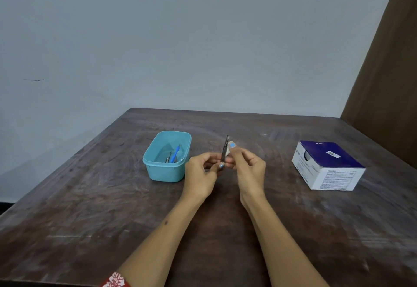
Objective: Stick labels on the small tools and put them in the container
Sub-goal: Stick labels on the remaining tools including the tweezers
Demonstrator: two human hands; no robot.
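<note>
Above the middle of the table, my left hand (203, 171) pinches the lower end of a thin dark metal tool (225, 149) that points upward. My right hand (244, 165) pinches a small white label (230, 150) against the tool's upper part, thumb on top. A light blue plastic container (165, 169) stands just left of my left hand. Inside it lie a blue-handled tool (174, 156) and a small metal tool (168, 158).
A white and dark blue cardboard box (327, 167) stands on the right side of the dark wooden table (90, 207). A pale wall rises behind the table, and a brown panel stands at the far right.
</note>
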